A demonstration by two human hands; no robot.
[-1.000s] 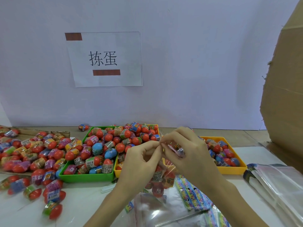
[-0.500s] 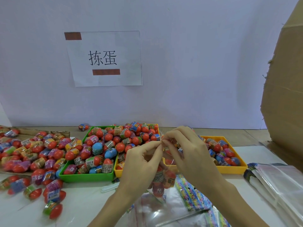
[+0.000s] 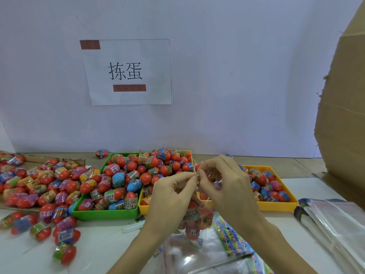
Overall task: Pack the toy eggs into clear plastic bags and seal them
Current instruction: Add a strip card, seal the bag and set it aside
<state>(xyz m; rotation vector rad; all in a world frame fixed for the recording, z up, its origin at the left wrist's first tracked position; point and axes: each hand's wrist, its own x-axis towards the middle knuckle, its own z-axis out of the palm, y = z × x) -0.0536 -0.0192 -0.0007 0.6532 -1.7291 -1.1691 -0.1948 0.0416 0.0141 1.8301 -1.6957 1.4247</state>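
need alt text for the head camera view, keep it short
Two hands, left hand and right hand, pinch the top of a clear bag of toy eggs above a white table. Behind sit a green tray and yellow trays of eggs.

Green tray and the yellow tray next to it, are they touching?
Touching: the head view shows the green tray with its right wall pressed against the yellow tray, no gap visible.

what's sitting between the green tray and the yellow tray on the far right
In the head view, another yellow tray heaped with toy eggs lies between the green tray and the right-hand yellow tray, partly hidden behind both hands.
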